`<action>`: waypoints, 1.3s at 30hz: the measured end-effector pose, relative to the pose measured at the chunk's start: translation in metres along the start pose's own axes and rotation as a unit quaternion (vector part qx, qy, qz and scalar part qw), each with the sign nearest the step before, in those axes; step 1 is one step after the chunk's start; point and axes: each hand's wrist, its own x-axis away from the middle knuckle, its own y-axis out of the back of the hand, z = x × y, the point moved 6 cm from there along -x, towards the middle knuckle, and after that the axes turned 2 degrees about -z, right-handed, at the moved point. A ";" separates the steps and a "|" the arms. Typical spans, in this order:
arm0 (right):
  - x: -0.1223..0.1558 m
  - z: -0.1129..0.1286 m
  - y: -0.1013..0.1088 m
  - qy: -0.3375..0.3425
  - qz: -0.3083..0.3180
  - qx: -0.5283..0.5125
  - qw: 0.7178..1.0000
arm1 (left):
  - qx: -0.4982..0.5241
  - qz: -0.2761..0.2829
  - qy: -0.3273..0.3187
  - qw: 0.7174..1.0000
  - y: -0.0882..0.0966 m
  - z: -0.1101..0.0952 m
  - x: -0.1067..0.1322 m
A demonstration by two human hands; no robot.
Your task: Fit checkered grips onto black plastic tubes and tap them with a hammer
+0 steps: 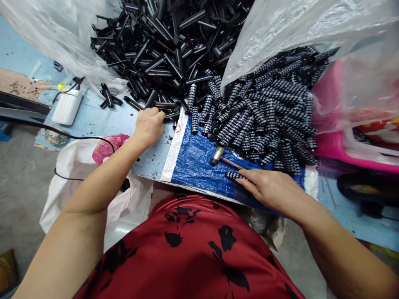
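Wrapped round the handle of a hammer [219, 155], the right hand [271, 187] is over the near right part of the blue sheet [196, 155], its fingers closed. One single checked tube [234, 175] pokes out from the same fingers, just nearer than the handle, above the near part of the blue sheet; how firmly it is pinched I cannot tell. The hammer's head points past the fingertips toward the middle of the blue sheet.

Just off the left edge of the blue sheet is the left hand [150, 126], at the near fringe of a heap of black tubes [174, 50] that rises beyond the sheet. Its fingers are curled down among the tubes with the tips hidden, so whether they pinch one I cannot tell.

A pile of checked tubes [258, 112] covers the far part of the blue sheet and hems in the hammer's head from behind. Clear plastic [280, 33] hangs over the pile's far side, and a pink crate [330, 143] stands right of the blue sheet, close against the pile. Well left of the blue sheet are a white container [67, 106] with a cable and, nearer, a white bag [68, 182] with pink plastic [110, 146] at its mouth
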 end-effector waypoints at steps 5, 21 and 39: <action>0.019 -0.005 -0.022 -0.041 -0.011 -0.093 0.995 | 0.105 -0.065 0.055 0.991 0.000 0.012 0.017; -0.014 0.021 -0.014 -0.209 -0.160 -0.834 0.485 | 0.756 0.031 0.295 0.583 -0.009 -0.110 0.089; -0.017 0.041 0.024 -0.009 -0.350 -0.492 0.797 | 0.609 0.066 0.025 0.790 -0.002 -0.182 0.114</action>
